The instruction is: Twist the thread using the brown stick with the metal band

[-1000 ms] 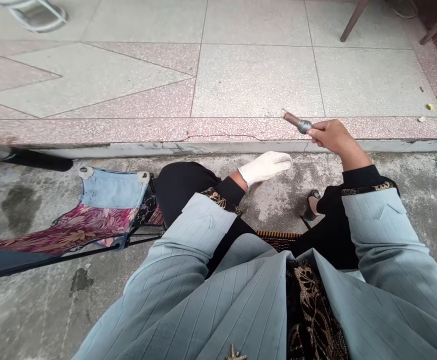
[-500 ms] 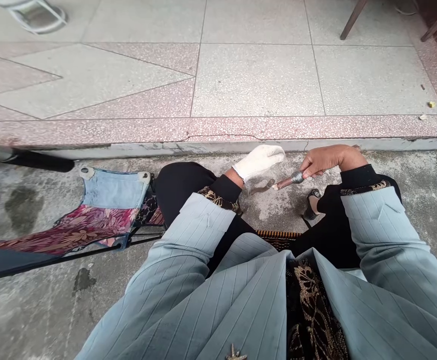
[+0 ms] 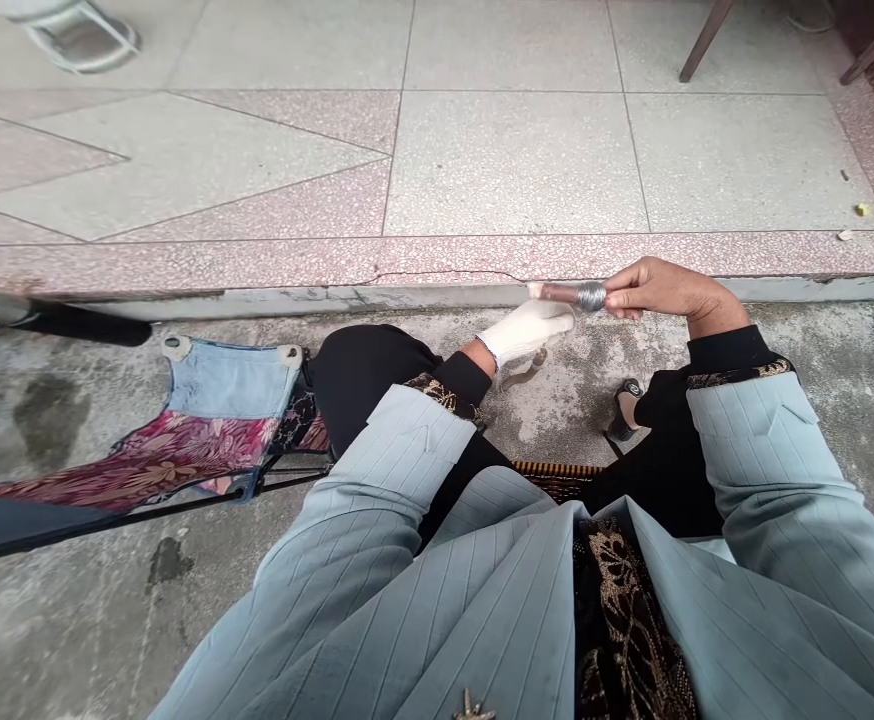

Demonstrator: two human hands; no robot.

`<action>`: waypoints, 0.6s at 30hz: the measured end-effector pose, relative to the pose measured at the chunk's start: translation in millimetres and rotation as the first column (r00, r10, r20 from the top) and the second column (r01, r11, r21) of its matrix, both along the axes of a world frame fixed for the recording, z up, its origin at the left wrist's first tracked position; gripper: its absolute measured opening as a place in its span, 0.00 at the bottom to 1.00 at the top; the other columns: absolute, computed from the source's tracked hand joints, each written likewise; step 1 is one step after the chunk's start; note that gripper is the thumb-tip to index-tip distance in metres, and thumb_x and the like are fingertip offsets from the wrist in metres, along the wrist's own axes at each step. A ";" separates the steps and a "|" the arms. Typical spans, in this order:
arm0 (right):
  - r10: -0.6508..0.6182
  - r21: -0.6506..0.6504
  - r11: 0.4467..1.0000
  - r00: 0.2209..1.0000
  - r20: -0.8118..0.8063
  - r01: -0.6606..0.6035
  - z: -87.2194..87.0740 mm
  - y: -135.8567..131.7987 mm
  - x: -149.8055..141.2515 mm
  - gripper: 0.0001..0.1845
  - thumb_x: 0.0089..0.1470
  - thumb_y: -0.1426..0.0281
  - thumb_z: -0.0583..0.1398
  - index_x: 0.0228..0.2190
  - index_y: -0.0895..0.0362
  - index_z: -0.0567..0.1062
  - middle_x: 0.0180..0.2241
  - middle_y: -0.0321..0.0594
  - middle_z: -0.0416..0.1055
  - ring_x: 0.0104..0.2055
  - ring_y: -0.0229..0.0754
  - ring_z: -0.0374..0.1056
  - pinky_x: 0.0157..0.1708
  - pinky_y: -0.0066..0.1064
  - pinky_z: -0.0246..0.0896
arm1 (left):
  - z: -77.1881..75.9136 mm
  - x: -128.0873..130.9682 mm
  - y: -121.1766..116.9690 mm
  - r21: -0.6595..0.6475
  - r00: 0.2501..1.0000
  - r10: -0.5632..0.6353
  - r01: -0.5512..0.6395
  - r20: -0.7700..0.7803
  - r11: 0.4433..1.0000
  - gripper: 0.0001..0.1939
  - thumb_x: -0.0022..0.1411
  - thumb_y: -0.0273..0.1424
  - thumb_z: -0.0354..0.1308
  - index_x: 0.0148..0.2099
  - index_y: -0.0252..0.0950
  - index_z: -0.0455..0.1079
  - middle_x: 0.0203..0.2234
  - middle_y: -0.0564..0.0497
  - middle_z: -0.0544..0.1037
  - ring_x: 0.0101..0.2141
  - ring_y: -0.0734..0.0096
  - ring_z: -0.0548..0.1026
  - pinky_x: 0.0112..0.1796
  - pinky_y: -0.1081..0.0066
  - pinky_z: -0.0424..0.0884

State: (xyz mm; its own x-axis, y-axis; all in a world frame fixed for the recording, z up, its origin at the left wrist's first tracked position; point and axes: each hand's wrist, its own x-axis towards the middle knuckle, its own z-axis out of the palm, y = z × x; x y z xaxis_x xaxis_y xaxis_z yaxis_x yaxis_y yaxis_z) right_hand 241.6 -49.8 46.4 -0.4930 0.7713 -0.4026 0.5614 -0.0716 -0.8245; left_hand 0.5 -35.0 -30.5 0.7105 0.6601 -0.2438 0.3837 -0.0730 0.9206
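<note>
My right hand [image 3: 662, 290], bare, grips a brown wooden stick [image 3: 557, 292] at its right end. Silver wire [image 3: 591, 295] is wound round the stick beside my fingertips. The stick's pale left end points left, above the other hand. My left hand [image 3: 531, 332] wears a white glove, slightly blurred, with its fingers curled together; what they hold, if anything, is hidden. Just below the glove shows a curved grey-brown piece [image 3: 525, 372]; whether it touches the glove or lies on the ground I cannot tell.
A raised tiled step [image 3: 512, 160] runs in front of me above the concrete ground. A folding chair [image 3: 231, 375] with patterned cloth stands at my left, a black bar with a metal end [image 3: 54, 317] beside it. Furniture legs [image 3: 705, 40] stand at the upper right.
My right hand has raised the wire-wound stick up from beside the glove and turned it from tilted to nearly level. My gloved left hand has moved slightly down and right.
</note>
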 end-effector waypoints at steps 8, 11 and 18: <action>-0.147 0.131 0.987 0.854 0.500 0.094 -16.3 10.4 -10.7 0.11 0.54 0.62 0.63 0.28 0.57 0.79 0.23 0.38 0.70 0.27 0.38 0.63 0.31 0.33 0.52 | -1.8 3.7 -3.9 0.295 0.977 -0.165 0.200 -0.137 0.934 0.16 0.65 0.39 0.50 0.31 0.35 0.68 0.23 0.53 0.69 0.24 0.73 0.65 0.27 0.72 0.56; 0.120 -0.111 0.991 0.823 0.555 -0.070 -27.7 12.0 -14.9 0.11 0.53 0.62 0.64 0.28 0.57 0.79 0.23 0.38 0.71 0.27 0.39 0.64 0.32 0.33 0.54 | -2.6 3.5 -1.3 0.343 0.954 -0.204 0.272 -0.221 0.899 0.15 0.64 0.38 0.50 0.30 0.35 0.70 0.23 0.53 0.69 0.26 0.72 0.65 0.28 0.71 0.55; 0.428 -0.371 0.861 0.889 0.160 -0.348 -28.8 7.7 -11.1 0.22 0.49 0.49 0.65 0.28 0.57 0.78 0.21 0.33 0.68 0.23 0.34 0.58 0.28 0.31 0.53 | 11.0 -3.6 -1.9 0.196 0.965 -0.263 0.261 -0.017 0.945 0.15 0.63 0.39 0.52 0.35 0.33 0.73 0.24 0.53 0.71 0.26 0.74 0.66 0.31 0.72 0.60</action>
State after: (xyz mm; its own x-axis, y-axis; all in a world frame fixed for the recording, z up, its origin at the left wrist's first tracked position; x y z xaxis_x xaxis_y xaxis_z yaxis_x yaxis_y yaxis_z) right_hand 230.6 -42.1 17.6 -0.5877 0.3425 -0.7330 0.7684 -0.0475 -0.6382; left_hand -3.2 -36.9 -19.5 0.8664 0.4842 -0.1220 0.3186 -0.3478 0.8818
